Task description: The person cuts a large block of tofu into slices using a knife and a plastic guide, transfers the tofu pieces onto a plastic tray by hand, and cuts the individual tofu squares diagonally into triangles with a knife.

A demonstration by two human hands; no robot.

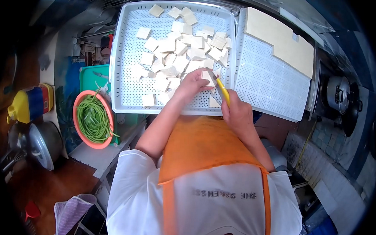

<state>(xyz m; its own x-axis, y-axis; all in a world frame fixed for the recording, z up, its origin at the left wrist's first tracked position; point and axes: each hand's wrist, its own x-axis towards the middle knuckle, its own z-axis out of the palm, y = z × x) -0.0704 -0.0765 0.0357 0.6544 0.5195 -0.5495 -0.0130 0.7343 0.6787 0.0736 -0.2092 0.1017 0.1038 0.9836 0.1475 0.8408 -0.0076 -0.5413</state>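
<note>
My left hand (192, 85) grips a pale square piece of tofu (206, 78), thumb across its face, over the near right part of a white perforated tray (126, 101). In my right hand (238, 113) is a knife (222, 90) with a yellow handle. Its blade lies against the held piece; whether it has cut in, I cannot tell. Many loose tofu squares (197, 42) lie heaped in the tray beyond my hands. A single square (214, 102) rests near the tray's front edge, between my two hands.
At right, a second perforated tray (276, 85) bears a large uncut tofu slab (278, 35). An orange bowl (77, 121) of green beans (92, 116) stands on a green board (89, 74) at left. A lidded pot (338, 94) sits far right; a yellow jug (29, 103) stands far left.
</note>
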